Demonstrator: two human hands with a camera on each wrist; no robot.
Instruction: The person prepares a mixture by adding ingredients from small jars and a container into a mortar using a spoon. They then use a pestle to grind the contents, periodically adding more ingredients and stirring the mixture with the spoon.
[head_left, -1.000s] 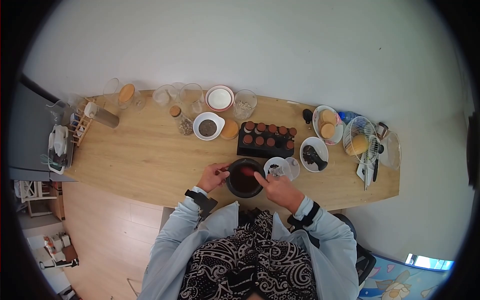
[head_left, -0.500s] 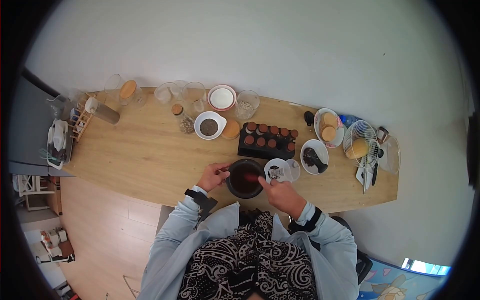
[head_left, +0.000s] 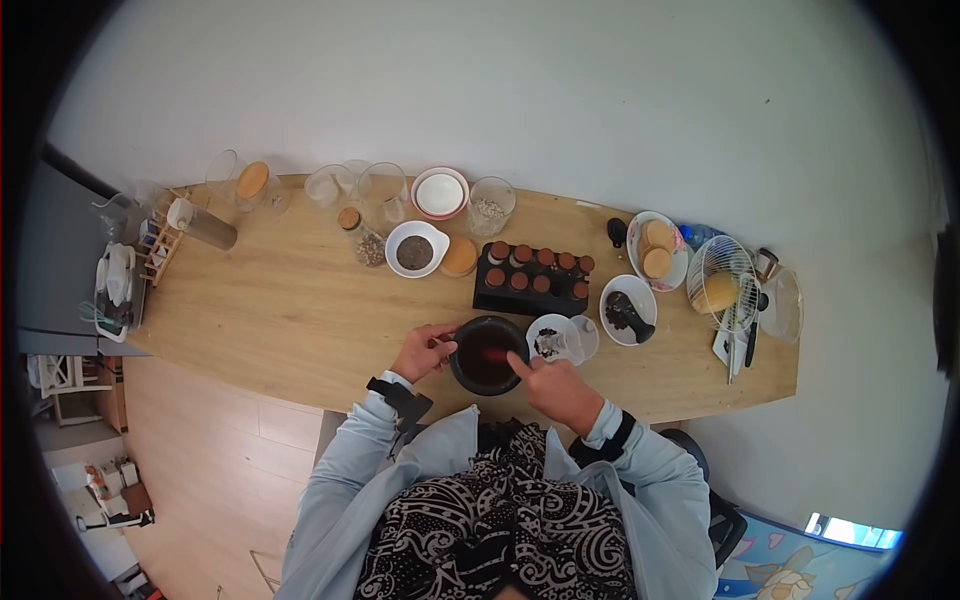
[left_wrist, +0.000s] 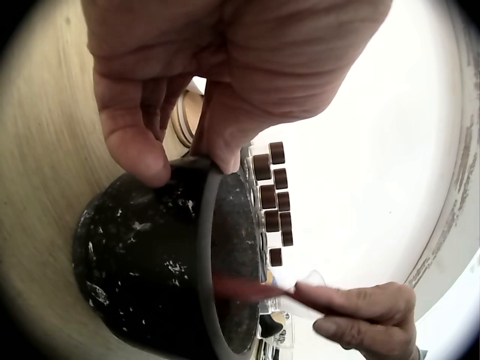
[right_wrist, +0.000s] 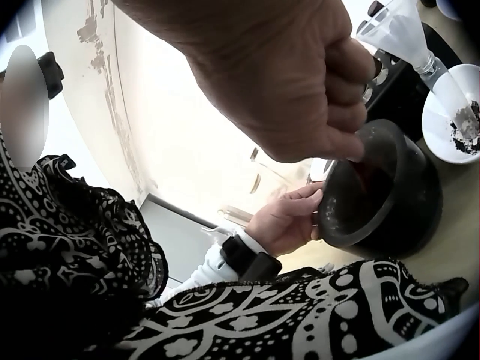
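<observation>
My left hand point(head_left: 422, 352) pinches the rim of a black mortar point(left_wrist: 142, 255), thumb and fingers on either side of the edge. The mortar stands upright on the table, its outside flecked with white marks. From the right, my right hand point(head_left: 562, 388) grips a slim red spatula point(left_wrist: 244, 289), whose red end dips inside the mortar. Its handle is mostly hidden by the fingers. The mortar's inside looks dark reddish, and its contents cannot be made out. Right beside it, a small white bowl point(right_wrist: 442, 146) with dark bits holds a glass tube point(right_wrist: 446, 86) topped by a clear funnel point(right_wrist: 397, 34).
Behind the mortar is a black rack point(head_left: 530, 302) of brown-capped bottles. A white bowl with a black pestle point(head_left: 630, 316) stands to the right, near a wire basket point(head_left: 722, 275) and a knife point(head_left: 752, 335). Glass jars, a white dish point(head_left: 415, 250) and stacked bowls point(head_left: 440, 193) line the back.
The red spatula has shifted about inside the mortar as my right hand moved slightly right, then back a little left. My left hand keeps its place on the rim.
</observation>
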